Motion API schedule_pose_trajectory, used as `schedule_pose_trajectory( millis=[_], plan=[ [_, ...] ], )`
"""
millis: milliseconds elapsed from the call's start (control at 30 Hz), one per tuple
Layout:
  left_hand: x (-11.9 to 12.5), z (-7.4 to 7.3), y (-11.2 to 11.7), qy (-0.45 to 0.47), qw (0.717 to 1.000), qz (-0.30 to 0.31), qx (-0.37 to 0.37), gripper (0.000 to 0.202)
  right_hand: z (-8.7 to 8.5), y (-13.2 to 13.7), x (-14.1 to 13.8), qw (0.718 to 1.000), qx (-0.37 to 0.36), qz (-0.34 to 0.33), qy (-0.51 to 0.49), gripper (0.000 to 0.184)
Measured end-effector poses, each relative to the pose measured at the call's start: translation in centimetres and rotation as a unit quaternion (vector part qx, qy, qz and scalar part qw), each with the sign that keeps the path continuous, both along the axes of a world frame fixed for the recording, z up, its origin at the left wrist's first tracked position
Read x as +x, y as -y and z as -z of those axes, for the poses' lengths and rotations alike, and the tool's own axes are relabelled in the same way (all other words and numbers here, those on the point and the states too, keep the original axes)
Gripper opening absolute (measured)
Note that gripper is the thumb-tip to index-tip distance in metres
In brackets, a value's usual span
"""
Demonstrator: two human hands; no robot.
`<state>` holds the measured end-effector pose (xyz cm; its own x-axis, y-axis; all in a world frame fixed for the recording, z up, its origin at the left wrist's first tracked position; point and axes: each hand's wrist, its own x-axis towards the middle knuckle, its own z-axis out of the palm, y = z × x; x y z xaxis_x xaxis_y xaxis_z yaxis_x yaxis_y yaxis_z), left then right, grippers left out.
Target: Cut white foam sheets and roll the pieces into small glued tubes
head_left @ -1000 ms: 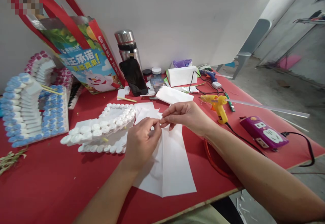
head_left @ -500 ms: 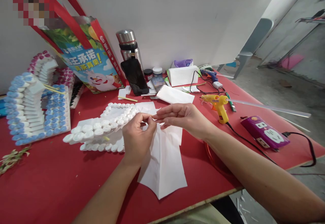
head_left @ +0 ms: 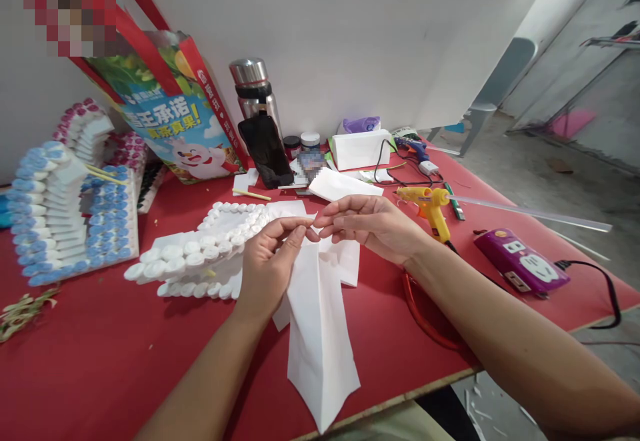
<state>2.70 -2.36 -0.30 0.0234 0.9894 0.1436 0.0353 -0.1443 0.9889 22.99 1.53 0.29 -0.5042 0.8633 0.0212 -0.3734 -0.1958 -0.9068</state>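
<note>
Left of the yellow glue gun (head_left: 435, 214), a creased white sheet (head_left: 323, 334) extends from the pinched grip of the left hand (head_left: 271, 251), while the right hand (head_left: 374, 229), nearer the gun, shows half-curled fingers whose hold cannot be determined.

Our left hand (head_left: 273, 251) pinches the top of a creased white paper sheet (head_left: 323, 348), which hangs down below our fingers. Our right hand (head_left: 377, 228) meets it fingertip to fingertip, or nearly; we cannot tell which. Left of our left hand sits a white knob-edged construction (head_left: 175, 261); beyond it, a black smartphone (head_left: 265, 151) stands before a steel thermos (head_left: 257, 98). Right of our right hand are a yellow hot-glue gun (head_left: 434, 211) and a purple power strip (head_left: 515, 264).
</note>
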Motion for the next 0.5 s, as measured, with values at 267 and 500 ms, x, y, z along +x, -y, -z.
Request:
schedule_pose_trajectory(
  millis=[267,500],
  plan=[
    [0.2,-0.3,0.2,0.070,0.996,0.001,-0.055,0.017,0.1,-0.4,0.4,0.999,0.004,0.020,0.029,0.021],
    [0.3,-1.4,0.3,0.155,0.986,-0.040,-0.043,0.023,-0.2,-0.2,0.0,0.992,0.046,0.021,0.120,0.034]
  ],
)
